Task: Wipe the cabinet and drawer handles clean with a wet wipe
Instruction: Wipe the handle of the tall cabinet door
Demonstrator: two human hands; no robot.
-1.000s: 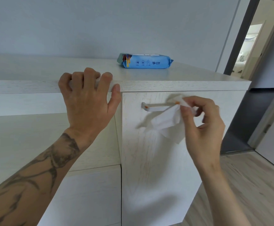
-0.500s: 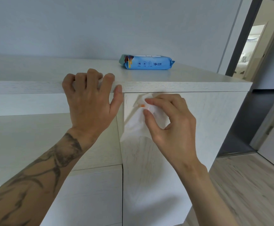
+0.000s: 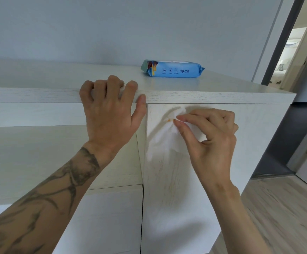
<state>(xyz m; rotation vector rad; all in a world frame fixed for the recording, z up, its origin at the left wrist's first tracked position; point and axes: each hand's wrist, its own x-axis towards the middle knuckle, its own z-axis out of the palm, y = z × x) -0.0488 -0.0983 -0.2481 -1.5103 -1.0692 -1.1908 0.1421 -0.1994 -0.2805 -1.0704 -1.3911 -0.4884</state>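
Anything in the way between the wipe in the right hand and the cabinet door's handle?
Nothing visible. The right hand pinches the wet wipe against the upper part of the cabinet door, covering the handle. The left hand grips the cabinet top at its edge, off to the side.

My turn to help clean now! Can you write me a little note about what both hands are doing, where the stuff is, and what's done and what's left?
Left hand grips the front edge of the cabinet top.
Right hand pinches the wet wipe against the top of the cabinet door; the handle is hidden beneath it.
Pack of wet wipes lies on the cabinet top, toward the back.
Done: an orange smear on the wipe suggests some dirt has come off.
Left: lift the wipe and check the handle. No other handles show here, so look for them next.
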